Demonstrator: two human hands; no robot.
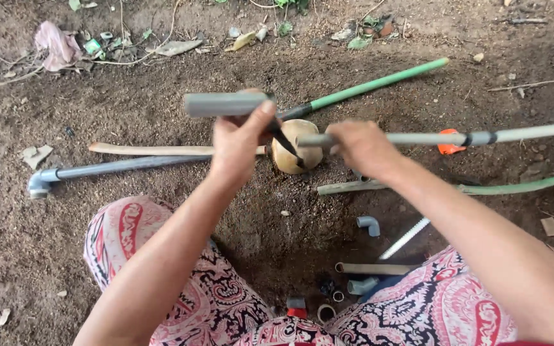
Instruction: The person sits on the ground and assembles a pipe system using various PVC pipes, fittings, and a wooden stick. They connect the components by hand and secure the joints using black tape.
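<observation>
Left hand (237, 144) clenched on short grey pipe (226, 104) plus dark brush (285, 140), right hand (361, 146) gripping long pipe (418, 138) just above the round tan pot (296, 155); pipe ends apart, joint looks unmade, elbow fitting (369, 224) below pot unused.

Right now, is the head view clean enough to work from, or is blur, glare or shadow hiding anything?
Head view: daylight is soft and even, no glare; the left hand with the short grey pipe and the right hand on the long pipe look slightly soft; the pit between the knees is shadowed, so its small fittings read dimly.
</observation>
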